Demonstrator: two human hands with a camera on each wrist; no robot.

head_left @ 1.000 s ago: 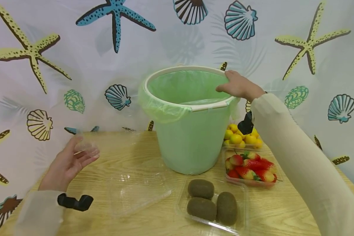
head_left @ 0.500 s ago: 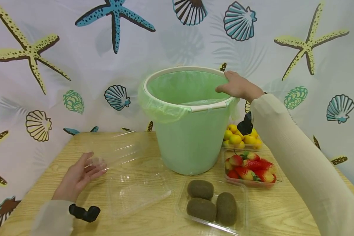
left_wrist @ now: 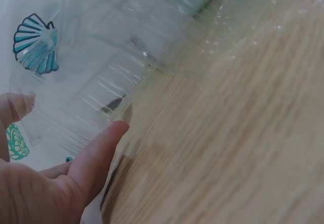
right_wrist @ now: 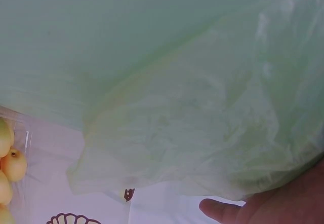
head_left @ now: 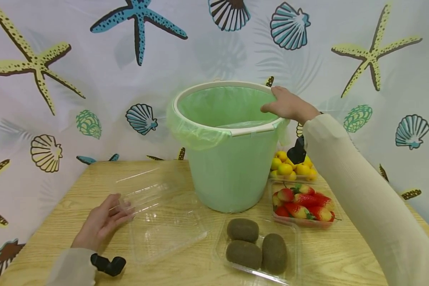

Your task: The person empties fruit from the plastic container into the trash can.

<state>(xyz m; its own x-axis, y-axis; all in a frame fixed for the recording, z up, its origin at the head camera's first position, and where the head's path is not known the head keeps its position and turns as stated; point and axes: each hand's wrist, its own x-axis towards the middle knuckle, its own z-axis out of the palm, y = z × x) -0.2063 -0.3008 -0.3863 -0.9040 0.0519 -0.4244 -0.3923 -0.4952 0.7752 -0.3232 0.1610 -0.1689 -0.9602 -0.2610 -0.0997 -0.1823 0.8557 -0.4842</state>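
Note:
My left hand [head_left: 101, 222] holds a clear plastic container [head_left: 147, 194] by its left edge, slightly above the table. In the left wrist view the thumb and fingers pinch the container [left_wrist: 109, 82] on two sides. A second clear plastic container [head_left: 168, 234] lies on the table just below it. At the right side of the light green bin [head_left: 232, 174], my right hand [head_left: 288, 104] grips the white rim [head_left: 200, 123]. A thin green bag [head_left: 196, 137] lines the bin and folds over its edge. Something clear shows inside; its kind is unclear.
In front of the bin, a clear box holds 3 kiwis [head_left: 244, 254]. Right of it is a box of strawberries [head_left: 305, 202], with yellow fruits [head_left: 286, 169] behind. A patterned curtain [head_left: 186, 67] hangs behind the wooden table [head_left: 329, 258].
My left hand has moved down and to the right with the clear container, lowering it toward the other container on the table. The right hand has stayed on the bin's rim.

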